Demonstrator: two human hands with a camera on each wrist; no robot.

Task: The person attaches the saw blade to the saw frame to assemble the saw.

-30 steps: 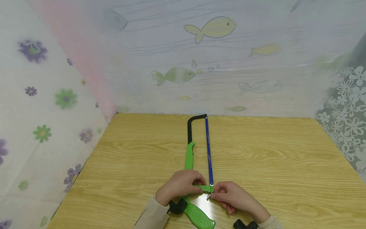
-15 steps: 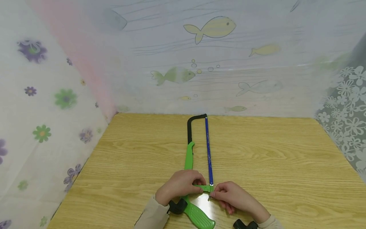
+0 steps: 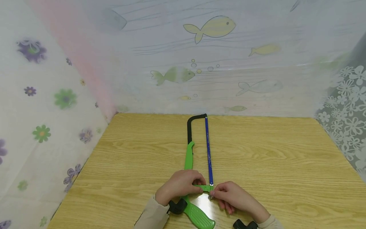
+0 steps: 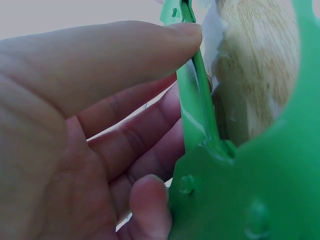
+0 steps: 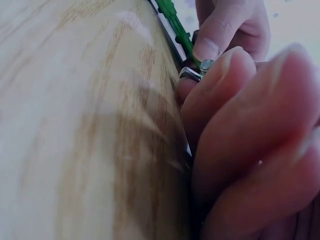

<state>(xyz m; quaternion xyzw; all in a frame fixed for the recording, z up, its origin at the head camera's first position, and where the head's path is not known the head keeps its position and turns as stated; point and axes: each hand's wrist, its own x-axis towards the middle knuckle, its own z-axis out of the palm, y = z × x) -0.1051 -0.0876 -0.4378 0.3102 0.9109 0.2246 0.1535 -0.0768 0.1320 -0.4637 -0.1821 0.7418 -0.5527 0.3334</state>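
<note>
Across the wood-grained tabletop (image 3: 271, 152), a hacksaw (image 3: 189, 157) is laid flat, with its green handle (image 3: 200, 217) turned toward the person and its far end set close to the back edge. A blue blade (image 3: 209, 151) is stretched along the right side of the frame, from the tip of the bent black bar (image 3: 189, 130) to a green crosspiece (image 3: 206, 188) near the handle.

By the left hand (image 3: 183, 184) the crosspiece is held, the grip pinching it: in the left wrist view the thumb is pressed over one face and the fingers are placed behind it. By the right hand (image 3: 235, 197) a small metal fastener (image 5: 190, 74) is pinched at the outer end of the crosspiece, just beyond the near end of the blade; the fastener is partly covered by the fingertips.

Both wrists are covered by light sleeves (image 3: 152, 213), and a black device (image 3: 177, 206) is worn at each. Behind the tabletop, a pale sheet (image 3: 171, 41) printed with fish is hung; to the left, a white sheet (image 3: 43, 114) is patterned with purple and green flowers.
</note>
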